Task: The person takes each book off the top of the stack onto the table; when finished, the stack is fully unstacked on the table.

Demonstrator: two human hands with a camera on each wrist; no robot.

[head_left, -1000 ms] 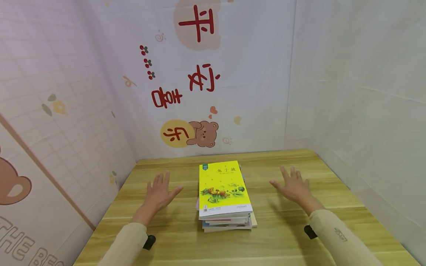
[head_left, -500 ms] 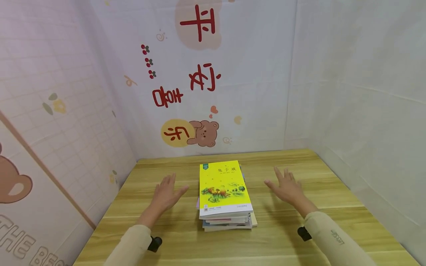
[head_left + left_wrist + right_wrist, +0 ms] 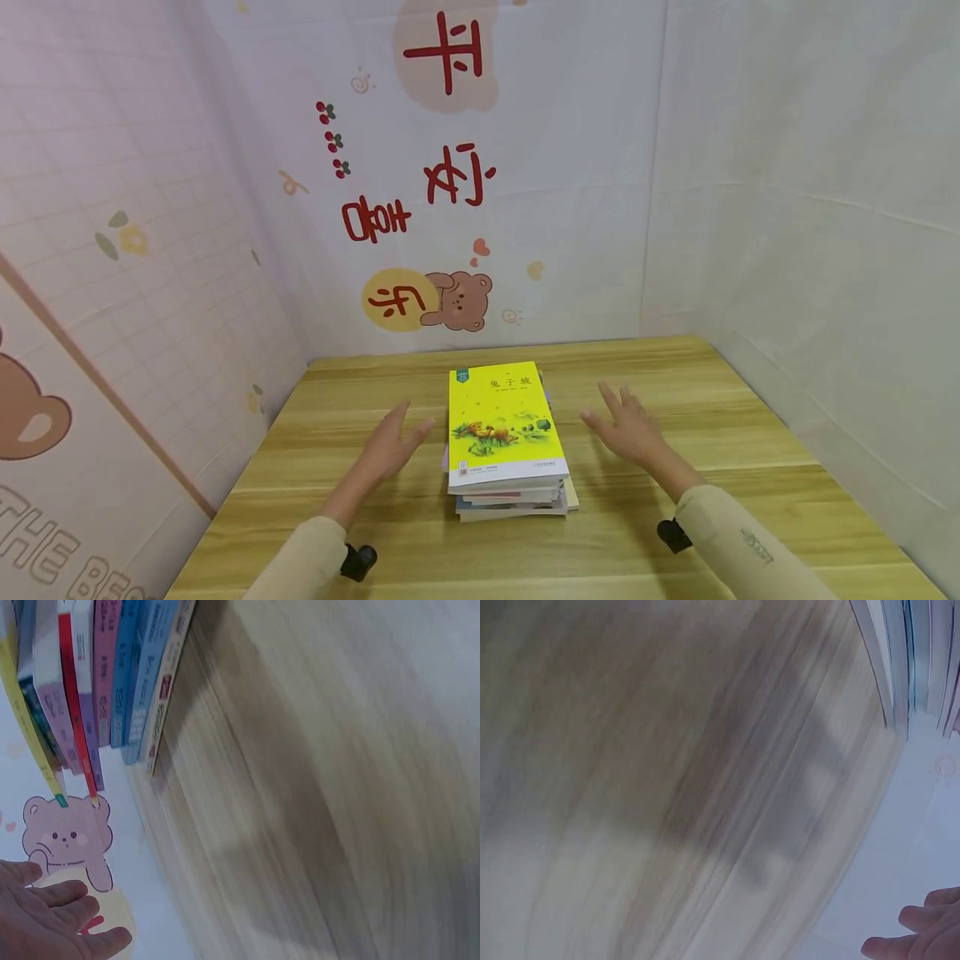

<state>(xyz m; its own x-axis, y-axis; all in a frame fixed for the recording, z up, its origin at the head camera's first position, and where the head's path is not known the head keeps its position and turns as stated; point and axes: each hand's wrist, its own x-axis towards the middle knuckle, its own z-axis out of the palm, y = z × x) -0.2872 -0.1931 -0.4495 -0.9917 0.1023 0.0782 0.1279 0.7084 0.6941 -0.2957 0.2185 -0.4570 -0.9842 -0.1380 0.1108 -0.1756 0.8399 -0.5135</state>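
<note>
Your left hand (image 3: 387,446) and right hand (image 3: 630,433), outstretched and holding nothing, have drawn inward, leaving the book stack (image 3: 508,433) between them closer but untouched.

Cloth-walled booth (image 3: 810,250) w/ wood-grain tbl (image 3: 480,562)

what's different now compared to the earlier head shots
The left hand has moved to the right and the right hand to the left, so both are closer to the books between them. Neither hand has taken hold of anything or let anything go. The books stayed as they were, stacked on the table with the yellow one on top.
</note>
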